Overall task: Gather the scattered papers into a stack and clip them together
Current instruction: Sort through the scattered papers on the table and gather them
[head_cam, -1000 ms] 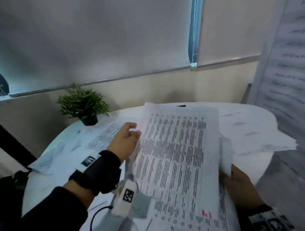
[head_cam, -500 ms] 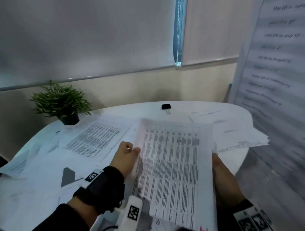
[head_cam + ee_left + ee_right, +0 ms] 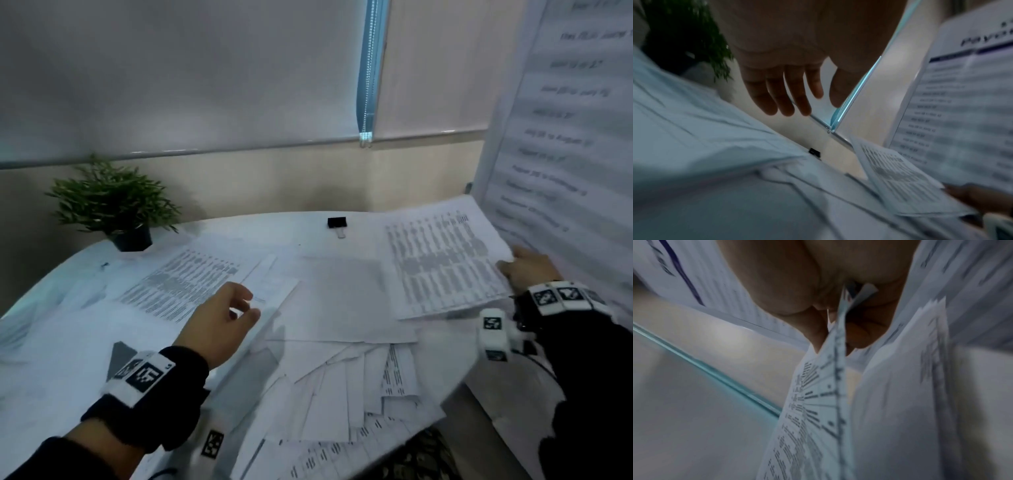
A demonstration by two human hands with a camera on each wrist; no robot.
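Note:
Printed white papers [image 3: 335, 329] lie scattered and overlapping over a round white table [image 3: 284, 226]. My right hand [image 3: 524, 270] grips a bundle of printed sheets [image 3: 442, 263] by its right edge, held above the table's right side; the right wrist view shows thumb and fingers [image 3: 857, 335] pinching the paper edge [image 3: 818, 402]. My left hand [image 3: 226, 315] hovers over the papers at centre left with its fingers relaxed and holding nothing; the left wrist view shows its fingers [image 3: 781, 97] spread. A black binder clip [image 3: 337, 223] sits on the far side of the table.
A small potted green plant [image 3: 113, 209] stands at the table's far left. A large printed poster [image 3: 568, 144] stands upright on the right, close behind my right hand. Window blinds and a wall run behind the table. Patterned floor [image 3: 418, 459] shows below the table's front edge.
My left hand has let go of the sheet bundle and opened. My right hand has carried the bundle away to the right, uncovering the papers on the table.

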